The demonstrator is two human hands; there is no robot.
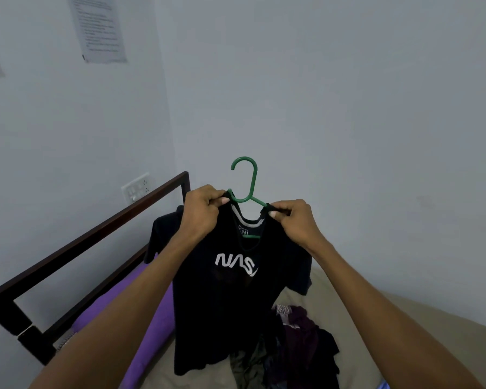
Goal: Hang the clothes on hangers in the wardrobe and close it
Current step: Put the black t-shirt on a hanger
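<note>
Two hands hold a black cotton-look T-shirt (236,290) up over the bed (404,318): the left hand (201,210) and right hand (292,217) each pinch a shoulder of soft fabric, fingers curled tight, on a slim green plastic hanger (250,189) with a rounded hook. White curved lettering on the chest reads "NAS", its end folded from sight. A crumpled heap of dark clothes (298,343) lies near right on the tan sheet, beside a smooth purple pillow (141,304) at left.

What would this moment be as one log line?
step: fitting shirt on hanger | left hand: pinches shoulder | right hand: pinches shoulder
</note>
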